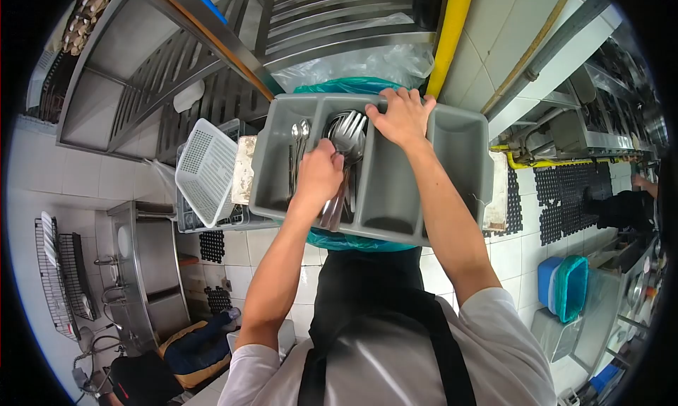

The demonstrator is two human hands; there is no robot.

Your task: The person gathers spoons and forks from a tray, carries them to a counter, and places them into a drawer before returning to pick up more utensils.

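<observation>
A grey cutlery tray (385, 222) with several long compartments lies in front of me. My left hand (320, 176) is in the second compartment from the left, its fingers curled around cutlery; they hide part of what they grip. Beside those fingers, a fork (349, 132) shows its tines upward above a spoon's bowl, with several handles (333, 212) below. Teaspoons (300, 134) lie in the leftmost compartment. My right hand (404, 116) grips the tray's far rim, fingers bent over it and thumb toward a divider.
Under the tray is a green plastic bag (353, 85). A white perforated basket (206, 173) stands at left, near slatted metal shelving (166, 88). A yellow pole (452, 35) rises behind. Steel sinks (159, 258) are at lower left. Another person's arm (644, 185) shows at far right.
</observation>
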